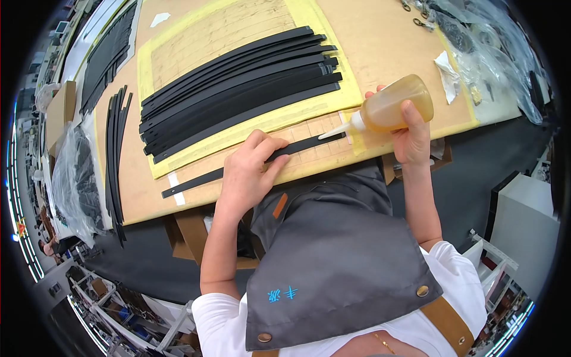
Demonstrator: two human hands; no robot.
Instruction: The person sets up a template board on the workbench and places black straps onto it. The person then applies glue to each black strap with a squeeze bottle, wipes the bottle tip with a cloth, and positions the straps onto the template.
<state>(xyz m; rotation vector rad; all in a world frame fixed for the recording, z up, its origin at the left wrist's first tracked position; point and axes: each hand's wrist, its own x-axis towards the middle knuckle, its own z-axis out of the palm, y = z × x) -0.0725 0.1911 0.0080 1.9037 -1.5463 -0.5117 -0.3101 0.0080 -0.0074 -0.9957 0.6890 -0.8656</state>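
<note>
My right hand (413,134) is wrapped round a squeeze bottle (395,104) of amber liquid, tilted so that its white nozzle (334,132) points down to the left. The nozzle tip is at a narrow black strip (199,180) that lies along the near edge of the table. Thumb and fingers of my left hand (253,169) grip this strip near its middle, hiding part of it. Just beyond, a row of several black strips (238,89) lies side by side on a yellow-edged sheet (351,77).
More loose black strips (113,154) hang over the table's edge at the left, with a dark stack (110,53) behind them. Clear plastic bags (499,53), a crumpled white tissue (447,77) and metal rings (419,22) lie at the right. Cardboard boxes (190,235) stand under the table.
</note>
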